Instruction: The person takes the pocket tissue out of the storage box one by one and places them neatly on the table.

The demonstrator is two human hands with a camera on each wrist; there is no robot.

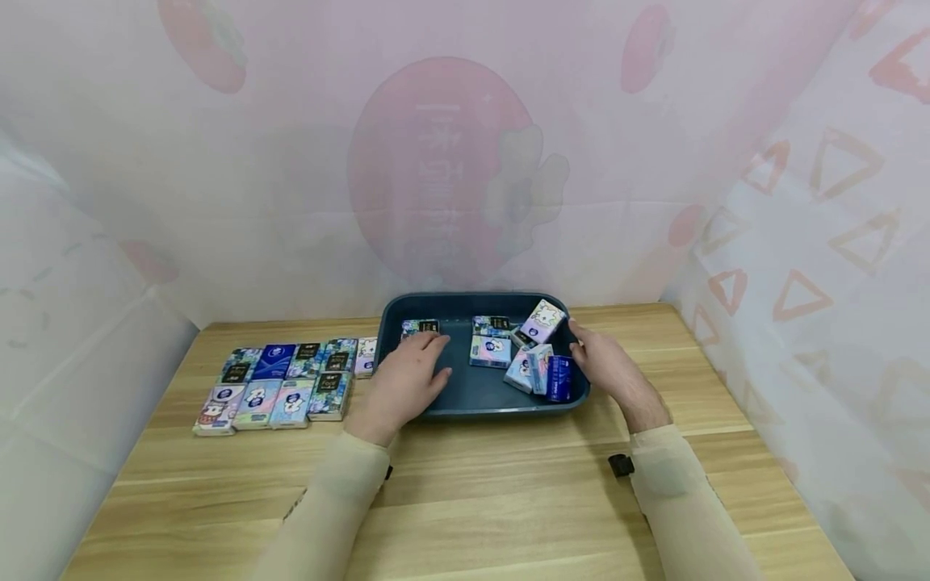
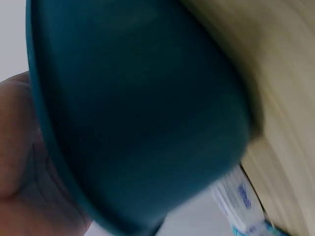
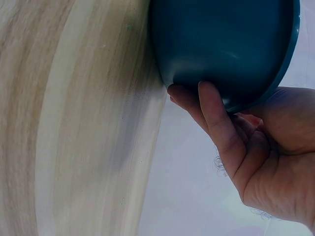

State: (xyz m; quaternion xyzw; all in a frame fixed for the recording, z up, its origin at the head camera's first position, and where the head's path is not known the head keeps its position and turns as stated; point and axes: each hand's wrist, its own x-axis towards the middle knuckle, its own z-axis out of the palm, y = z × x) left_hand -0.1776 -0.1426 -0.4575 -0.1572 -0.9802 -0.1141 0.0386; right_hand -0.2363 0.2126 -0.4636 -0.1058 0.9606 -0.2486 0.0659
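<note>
A dark teal tray [image 1: 465,407] stands on the table and holds several small tissue packs. My left hand [image 1: 402,383] reaches over its left end, thumb and fingers apart inside it. Just beyond those fingers lies a dark floral tissue pack [image 1: 420,327]. In the left wrist view the tray wall [image 2: 138,113] hides the fingers. My right hand [image 1: 606,363] grips the tray's right rim, with fingers [image 3: 216,115] against the outer wall in the right wrist view. Near it in the tray are a tilted pale cartoon pack [image 1: 542,322] and a blue pack [image 1: 559,378].
Left of the tray, tissue packs lie side by side in two rows, among them a blue pack [image 1: 274,361] and a pink-and-white pack [image 1: 219,409]. The wooden table [image 1: 494,500] meets a printed cloth backdrop [image 1: 291,202] behind and at both sides.
</note>
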